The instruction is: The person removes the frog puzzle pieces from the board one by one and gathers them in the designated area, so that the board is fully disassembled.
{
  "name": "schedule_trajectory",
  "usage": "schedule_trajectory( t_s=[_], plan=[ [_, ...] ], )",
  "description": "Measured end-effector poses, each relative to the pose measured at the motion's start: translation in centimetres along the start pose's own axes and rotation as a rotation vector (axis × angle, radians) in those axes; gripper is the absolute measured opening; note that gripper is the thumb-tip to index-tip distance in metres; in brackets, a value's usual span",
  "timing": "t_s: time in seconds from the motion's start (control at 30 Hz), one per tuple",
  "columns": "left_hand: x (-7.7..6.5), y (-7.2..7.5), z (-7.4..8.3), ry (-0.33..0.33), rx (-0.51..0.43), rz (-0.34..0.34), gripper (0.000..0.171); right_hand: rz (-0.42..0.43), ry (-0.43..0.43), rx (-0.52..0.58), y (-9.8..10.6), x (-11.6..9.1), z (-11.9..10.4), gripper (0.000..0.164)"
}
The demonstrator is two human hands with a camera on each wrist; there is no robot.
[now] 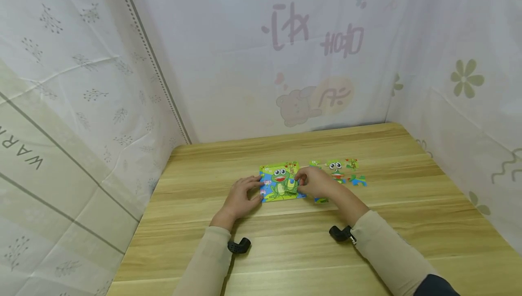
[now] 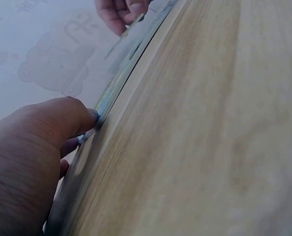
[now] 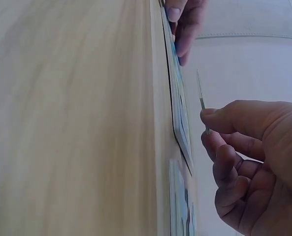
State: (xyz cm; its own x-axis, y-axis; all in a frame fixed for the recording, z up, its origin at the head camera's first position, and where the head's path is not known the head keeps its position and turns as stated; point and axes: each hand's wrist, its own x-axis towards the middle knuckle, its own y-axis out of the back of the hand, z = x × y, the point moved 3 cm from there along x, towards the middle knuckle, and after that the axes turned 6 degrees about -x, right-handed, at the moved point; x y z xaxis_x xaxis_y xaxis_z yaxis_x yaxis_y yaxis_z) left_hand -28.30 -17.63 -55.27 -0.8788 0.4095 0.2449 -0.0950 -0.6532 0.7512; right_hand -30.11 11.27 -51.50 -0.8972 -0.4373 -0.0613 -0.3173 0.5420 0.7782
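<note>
A frog picture puzzle board (image 1: 270,196) lies flat on the wooden table. At its left edge my left hand (image 1: 239,198) rests, with thumb and fingertips touching the board. My right hand (image 1: 319,182) pinches a thin green puzzle piece (image 3: 201,88) between thumb and forefinger. In the right wrist view this piece is raised above the board, seen edge-on. From the head it overlaps the right part of the frog picture. Loose puzzle pieces, one with the frog's eyes (image 1: 335,166), lie just right of the board, partly hidden behind my right hand.
A blue and green piece (image 1: 358,181) and a piece with a tree (image 1: 351,163) lie at the right of the group. Another piece (image 1: 321,200) shows below my right wrist. Printed curtains (image 1: 228,60) enclose the table (image 1: 277,250) at the back and sides.
</note>
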Motion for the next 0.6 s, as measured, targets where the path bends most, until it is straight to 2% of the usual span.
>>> schedule_trajectory(
  t_s=[0.3, 0.6],
  plan=[
    [0.1, 0.0, 0.1, -0.005, -0.002, 0.001, 0.042, 0.047, 0.042, -0.023, 1.1, -1.1, 2.0, 0.023],
    [0.0, -0.1, -0.1, 0.020, 0.002, -0.007, 0.042, 0.063, 0.040, -0.034, 2.4, -2.4, 3.7, 0.025]
  ],
)
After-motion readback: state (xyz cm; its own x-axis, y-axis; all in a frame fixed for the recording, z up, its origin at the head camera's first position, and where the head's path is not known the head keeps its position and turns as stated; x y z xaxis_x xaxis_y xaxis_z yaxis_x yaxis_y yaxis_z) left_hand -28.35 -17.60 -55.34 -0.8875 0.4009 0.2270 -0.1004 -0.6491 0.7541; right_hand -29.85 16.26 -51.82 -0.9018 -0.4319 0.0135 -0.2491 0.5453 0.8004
